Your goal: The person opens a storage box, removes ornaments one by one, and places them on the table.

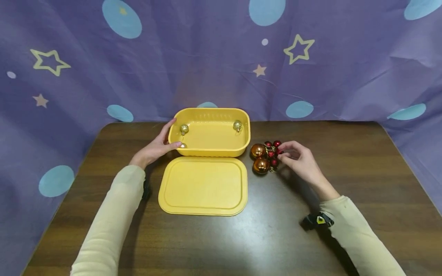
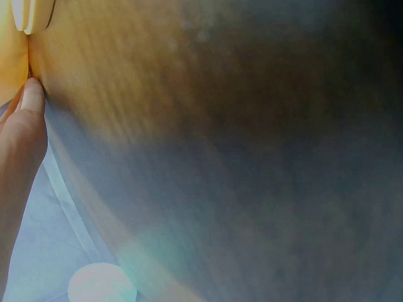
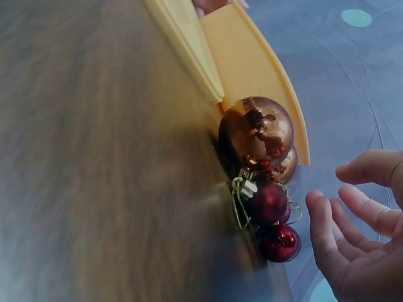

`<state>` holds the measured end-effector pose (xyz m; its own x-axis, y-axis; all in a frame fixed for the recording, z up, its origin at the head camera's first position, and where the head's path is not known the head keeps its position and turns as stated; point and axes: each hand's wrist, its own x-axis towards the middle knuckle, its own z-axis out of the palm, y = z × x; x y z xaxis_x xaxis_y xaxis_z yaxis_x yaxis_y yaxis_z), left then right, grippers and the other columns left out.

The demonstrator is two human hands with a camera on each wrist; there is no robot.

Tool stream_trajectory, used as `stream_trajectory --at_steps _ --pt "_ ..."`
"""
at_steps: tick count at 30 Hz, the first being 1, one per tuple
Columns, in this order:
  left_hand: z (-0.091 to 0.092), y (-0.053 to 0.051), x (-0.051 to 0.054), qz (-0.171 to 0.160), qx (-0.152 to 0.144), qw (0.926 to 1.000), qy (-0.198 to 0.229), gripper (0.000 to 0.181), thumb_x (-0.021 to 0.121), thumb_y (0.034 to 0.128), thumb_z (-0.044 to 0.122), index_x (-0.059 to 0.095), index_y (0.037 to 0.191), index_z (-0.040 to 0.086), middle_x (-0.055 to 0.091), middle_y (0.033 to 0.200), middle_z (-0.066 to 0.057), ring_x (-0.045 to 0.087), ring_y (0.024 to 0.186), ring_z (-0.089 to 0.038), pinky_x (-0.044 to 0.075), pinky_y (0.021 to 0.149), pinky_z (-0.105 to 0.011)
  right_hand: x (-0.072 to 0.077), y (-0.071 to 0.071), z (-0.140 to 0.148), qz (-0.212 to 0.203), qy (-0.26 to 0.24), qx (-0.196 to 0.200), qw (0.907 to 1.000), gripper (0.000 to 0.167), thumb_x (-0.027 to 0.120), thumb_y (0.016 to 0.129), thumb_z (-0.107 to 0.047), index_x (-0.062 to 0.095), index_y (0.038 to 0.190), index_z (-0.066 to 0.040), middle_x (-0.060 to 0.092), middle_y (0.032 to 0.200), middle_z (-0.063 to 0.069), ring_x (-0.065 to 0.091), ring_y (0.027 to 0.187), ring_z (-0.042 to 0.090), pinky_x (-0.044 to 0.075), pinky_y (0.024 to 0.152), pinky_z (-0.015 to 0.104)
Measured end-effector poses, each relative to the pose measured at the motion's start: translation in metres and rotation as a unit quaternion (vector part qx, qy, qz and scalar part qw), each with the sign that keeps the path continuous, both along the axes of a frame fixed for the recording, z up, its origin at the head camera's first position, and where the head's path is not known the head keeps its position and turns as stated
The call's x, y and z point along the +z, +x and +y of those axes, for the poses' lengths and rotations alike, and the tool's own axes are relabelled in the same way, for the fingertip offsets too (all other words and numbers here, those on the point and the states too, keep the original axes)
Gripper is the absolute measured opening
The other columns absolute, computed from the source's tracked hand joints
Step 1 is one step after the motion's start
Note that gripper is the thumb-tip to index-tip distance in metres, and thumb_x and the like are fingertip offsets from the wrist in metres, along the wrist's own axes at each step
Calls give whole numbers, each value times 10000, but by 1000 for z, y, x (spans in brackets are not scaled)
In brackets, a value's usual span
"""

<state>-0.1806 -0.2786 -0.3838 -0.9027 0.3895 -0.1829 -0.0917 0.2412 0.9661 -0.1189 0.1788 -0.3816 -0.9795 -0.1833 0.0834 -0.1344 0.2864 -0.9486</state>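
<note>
At the far left, a purple curtain (image 1: 20, 153) printed with stars and dots begins, running on behind the whole wooden table (image 1: 362, 165); the left arm, in a pale sleeve (image 1: 107, 226), reaches in over the table's left side; its left hand (image 1: 155, 148) holds the left end of a yellow container (image 1: 210, 152), the thumb laid over the front corner of the rim and the fingers along the outer wall; the container stands upright and uncovered near the table's back edge; inside, towards its left, sit a small gold ball (image 1: 184, 128) and, by the thumb, a partly hidden pale ball (image 1: 183, 145); a second gold ball (image 1: 237, 125) lies at the right end; a yellow lid (image 1: 203, 186) lies flat just in front of the container; right of them, two larger copper balls (image 1: 261, 166) rest on the table, with a cluster of small red balls (image 3: 280, 242) and gold loops of string (image 3: 239, 202) against their right side; the right hand (image 1: 304, 163) comes next, its grip moderately wide, thumb and bent fingers parted and holding nothing, fingertips just beside the red balls; a black device (image 1: 315, 221) sits at the right wrist.
</note>
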Motion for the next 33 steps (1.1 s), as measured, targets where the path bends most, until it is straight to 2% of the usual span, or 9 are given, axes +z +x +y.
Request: stream_trajectory --at_steps 5,10,13,17,22,25,27,31,33 --pt "2 0 -2 -37 -6 10000 -23 870 579 971 68 -8 1559 329 180 1543 -203 363 1300 -362 417 921 -194 1 -3 -8 -116 -583 -4 9982 270 589 878 83 563 1144 121 572 1097 298 644 853 135 534 720 260" --pt "-1 -1 -2 -30 1 10000 -33 866 570 975 65 -15 1558 325 167 1548 -199 364 1295 -366 418 911 -186 6 -10 -22 -24 -864 -74 9962 274 603 888 47 558 1145 132 572 1095 277 623 859 194 522 727 255" --pt "-1 -1 -1 -21 -13 10000 -36 867 570 976 71 -22 1559 320 152 1552 -204 357 1300 -371 417 912 -183 8 -14 -33 95 -965 -63 9953 271 618 892 34 565 1142 126 610 1069 204 612 893 185 502 754 240" --pt "0 0 1 5 -37 10000 -29 870 576 975 81 -25 1559 315 130 1561 -198 337 1317 -375 414 923 -192 11 -19 -47 319 -1048 -22 9940 266 628 893 17 584 1141 104 632 1057 108 592 988 242 474 805 233" --pt "1 1 1 -35 8 10000 -7 868 577 972 69 -10 1559 319 108 1571 -171 323 1331 -357 411 927 -189 14 -25 -64 475 -1009 88 9937 264 622 896 10 598 1153 64 614 1129 186 572 1062 279 470 850 275" --pt "0 1 0 -10 50 10000 34 867 571 971 49 -9 1560 310 128 1561 -190 339 1312 -368 419 910 -186 18 -28 -76 511 -915 255 9942 272 608 901 18 587 1167 66 604 1155 210 565 1094 308 470 871 301" --pt "0 1 0 19 41 10000 41 873 574 970 49 -16 1561 304 132 1557 -205 341 1306 -374 419 912 -187 27 -27 -85 557 -897 456 9934 277 598 897 53 578 1171 87 592 1161 233 553 1112 360 472 888 353" --pt "0 1 0 -7 48 10000 -19 874 584 969 69 -9 1559 322 147 1555 -201 342 1311 -363 411 920 -188 45 -20 -102 724 -828 1094 9879 306 590 876 113 555 1178 140 542 1193 283 507 1145 459 455 912 480" --pt "1 0 0 -18 49 10000 -46 870 584 970 76 -3 1559 328 151 1557 -191 340 1317 -355 406 926 -187 48 -18 -110 813 -801 1410 9834 316 596 870 123 550 1182 151 521 1211 293 498 1152 470 441 921 526"
